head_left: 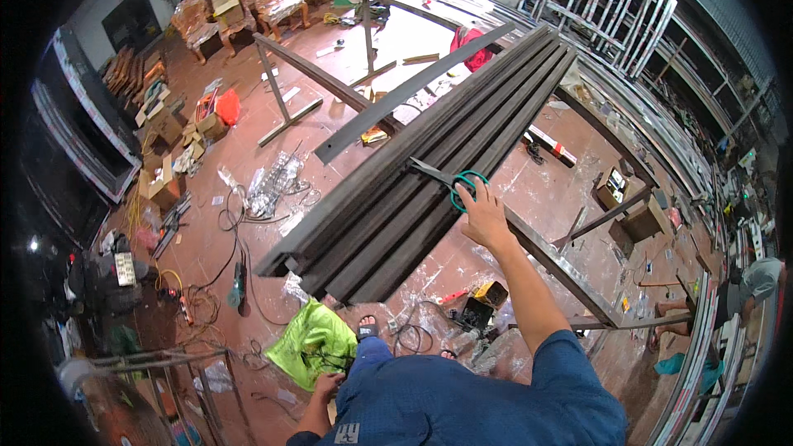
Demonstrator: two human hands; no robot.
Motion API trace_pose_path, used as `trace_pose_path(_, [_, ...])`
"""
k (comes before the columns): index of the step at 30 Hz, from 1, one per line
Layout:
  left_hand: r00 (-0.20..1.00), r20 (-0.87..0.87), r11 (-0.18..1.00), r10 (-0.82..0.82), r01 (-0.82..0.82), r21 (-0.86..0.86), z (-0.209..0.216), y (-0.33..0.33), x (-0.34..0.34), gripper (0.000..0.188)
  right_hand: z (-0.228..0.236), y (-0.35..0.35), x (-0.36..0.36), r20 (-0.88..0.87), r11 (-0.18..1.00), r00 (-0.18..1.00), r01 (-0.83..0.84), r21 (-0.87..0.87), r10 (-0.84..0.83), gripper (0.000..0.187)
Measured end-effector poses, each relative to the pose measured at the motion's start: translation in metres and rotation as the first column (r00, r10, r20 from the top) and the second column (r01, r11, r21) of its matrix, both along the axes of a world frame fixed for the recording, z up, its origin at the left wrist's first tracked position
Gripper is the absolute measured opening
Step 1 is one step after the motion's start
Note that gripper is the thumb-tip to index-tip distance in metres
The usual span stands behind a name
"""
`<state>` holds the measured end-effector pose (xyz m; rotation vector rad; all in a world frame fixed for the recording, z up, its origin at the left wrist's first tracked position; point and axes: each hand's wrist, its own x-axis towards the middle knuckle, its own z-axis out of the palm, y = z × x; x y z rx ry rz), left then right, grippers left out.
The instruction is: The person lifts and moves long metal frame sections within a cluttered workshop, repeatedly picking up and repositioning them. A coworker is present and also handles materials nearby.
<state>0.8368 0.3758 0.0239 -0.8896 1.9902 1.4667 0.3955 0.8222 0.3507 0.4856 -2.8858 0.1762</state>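
Right hand (486, 219): I see it gripping green-handled scissors (438, 172).
Dark profiles (376, 219): side by side, beneath the scissors.
Left hand (330, 383): beside a lime-green bundle (307, 343); I can't make out its grip.

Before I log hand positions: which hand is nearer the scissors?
Right. The right hand holds the scissors by the green handles, over the dark bars; the left hand is well away, low beside the lime-green bundle.

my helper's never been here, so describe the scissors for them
Find the long dark bars running diagonally through the middle. Over them, the person's right hand is at the scissors. Green looped handles set them apart from the plain dark lengths beneath.
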Motion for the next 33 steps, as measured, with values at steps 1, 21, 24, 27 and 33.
trace_pose_path(1, [0.984, 0.076, 0.983, 0.159, -0.165, 0.077, 0.001, -0.02, -0.017, 0.037, -0.009, -0.002, -0.009, 0.018, 0.998, 0.999, 0.039, 0.058, -0.04, 0.084])
trace_pose_path(21, [0.987, 0.098, 0.972, 0.125, -0.142, 0.188, 0.044, -0.098, -0.171, 0.028, -0.191, 0.031, 0.294, 0.845, 0.61, 0.389, 0.786, -0.096, -0.368, 0.054])
trace_pose_path(24, [0.959, 0.28, 0.997, 0.037, -0.054, 0.053, 0.087, -0.031, -0.164, 0.032, -0.313, 0.074, 0.354, 0.876, 0.659, 0.305, 0.752, 0.02, -0.374, 0.085])
trace_pose_path(27, [0.962, 0.247, 0.993, -0.115, 0.112, 0.025, 0.095, -0.009, -0.16, 0.037, -0.312, 0.089, 0.358, 0.913, 0.555, 0.204, 0.831, 0.029, -0.353, 0.097])
trace_pose_path(33, [0.944, 0.088, 0.947, -0.319, 0.321, -0.012, 0.133, 0.037, -0.169, 0.043, -0.321, 0.127, 0.357, 0.902, 0.435, 0.21, 0.9, -0.027, -0.378, 0.085])
